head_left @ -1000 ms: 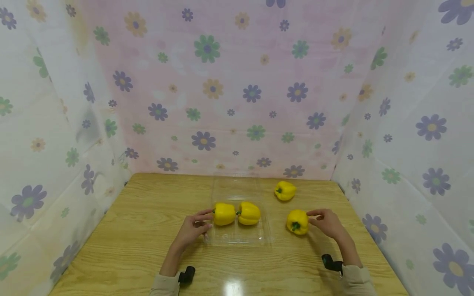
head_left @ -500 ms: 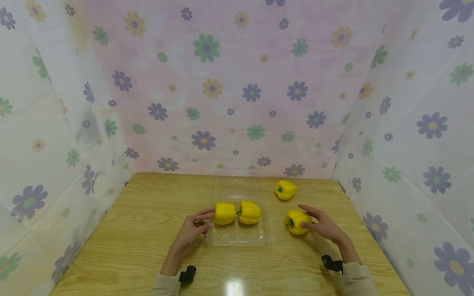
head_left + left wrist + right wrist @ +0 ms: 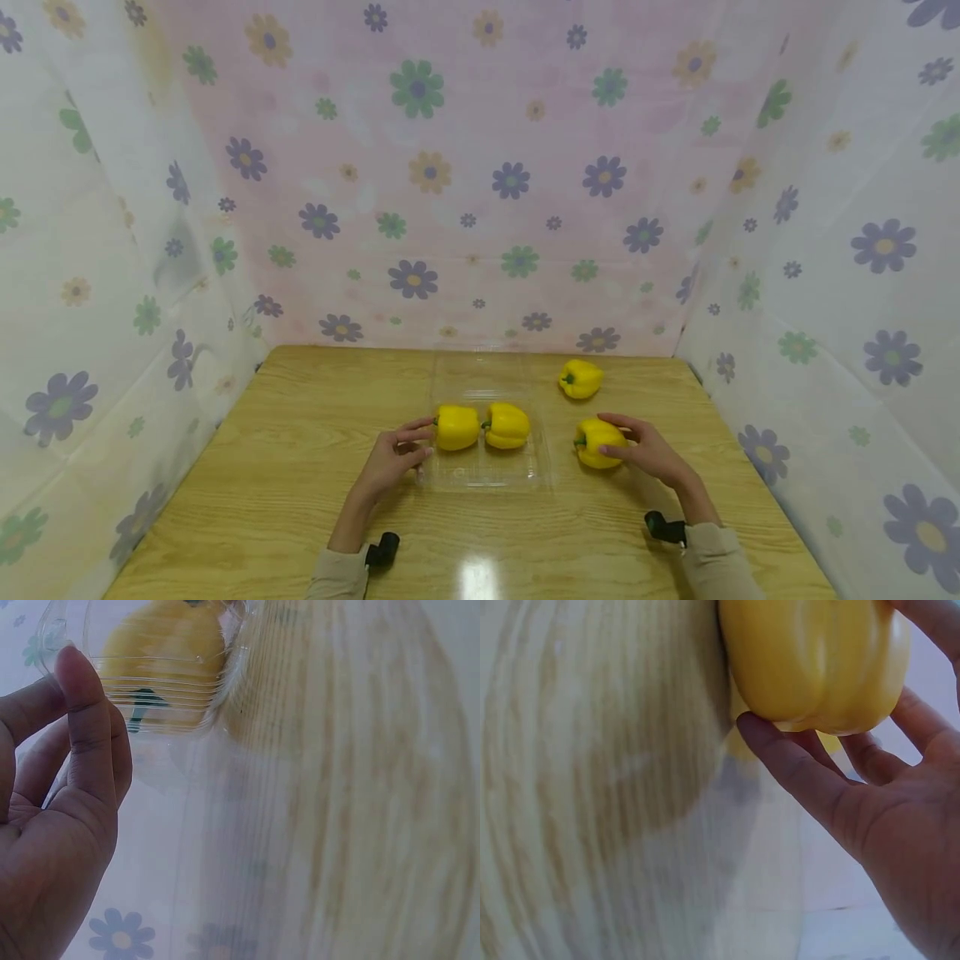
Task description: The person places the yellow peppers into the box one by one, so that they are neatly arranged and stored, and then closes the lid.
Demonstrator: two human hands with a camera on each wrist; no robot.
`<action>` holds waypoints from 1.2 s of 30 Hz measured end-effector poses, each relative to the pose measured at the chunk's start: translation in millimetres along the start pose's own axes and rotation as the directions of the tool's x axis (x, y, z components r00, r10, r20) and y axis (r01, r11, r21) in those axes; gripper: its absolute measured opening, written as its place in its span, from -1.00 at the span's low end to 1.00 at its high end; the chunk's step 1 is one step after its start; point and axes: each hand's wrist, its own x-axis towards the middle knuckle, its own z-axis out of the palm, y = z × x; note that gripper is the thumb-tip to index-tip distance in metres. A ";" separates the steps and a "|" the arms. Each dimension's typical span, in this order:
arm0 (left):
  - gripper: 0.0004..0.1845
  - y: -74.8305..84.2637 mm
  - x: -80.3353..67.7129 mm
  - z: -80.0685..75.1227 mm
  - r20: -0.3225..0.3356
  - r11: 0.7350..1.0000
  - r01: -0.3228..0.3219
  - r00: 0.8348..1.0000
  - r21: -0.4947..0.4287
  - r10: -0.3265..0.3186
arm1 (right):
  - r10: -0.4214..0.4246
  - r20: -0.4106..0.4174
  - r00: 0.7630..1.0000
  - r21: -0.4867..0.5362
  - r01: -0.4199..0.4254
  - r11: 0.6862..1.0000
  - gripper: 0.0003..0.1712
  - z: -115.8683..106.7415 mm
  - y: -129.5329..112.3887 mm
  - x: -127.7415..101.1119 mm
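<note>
Two yellow bell peppers, a left one (image 3: 457,427) and a right one (image 3: 507,426), lie side by side in the clear plastic container (image 3: 491,477), whose lid is folded back. At the container's left edge my left hand (image 3: 390,460) pinches the rim between thumb and fingers; the left wrist view shows the ribbed plastic wall (image 3: 161,671) beside the thumb. My right hand (image 3: 651,450) has thumb and fingers around a third bell pepper (image 3: 596,443), right of the container. In the right wrist view, that pepper (image 3: 817,664) sits between the spread fingers, close over the table.
Another yellow bell pepper (image 3: 581,380) lies farther back on the right of the wooden table (image 3: 300,467). Flower-printed cloth (image 3: 480,167) hangs behind the table and along both sides. A black wrist camera (image 3: 666,528) is strapped to the right forearm, and another (image 3: 383,550) to the left.
My right hand has moved from the pepper's right side to around it. That pepper has turned, its stem now pointing left, and shifted slightly left. The left hand has stayed at the container.
</note>
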 end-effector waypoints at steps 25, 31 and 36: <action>-0.61 0.1 -0.9 0.4 0.000 1.000 -0.005 1.000 0.017 0.005 | -0.030 -0.058 0.998 0.004 0.031 1.000 -0.26 7.5 -0.6 -8.2; -0.60 -1.4 -0.1 -0.7 0.006 1.000 -0.008 1.000 -0.003 0.008 | 0.039 0.026 0.999 0.070 -0.041 0.997 -0.19 8.1 -7.4 -7.9; -0.60 -1.6 -0.2 0.0 0.010 1.000 -0.016 1.000 -0.018 0.016 | 0.057 0.053 0.997 0.134 -0.064 0.989 -0.17 10.6 -7.6 -8.0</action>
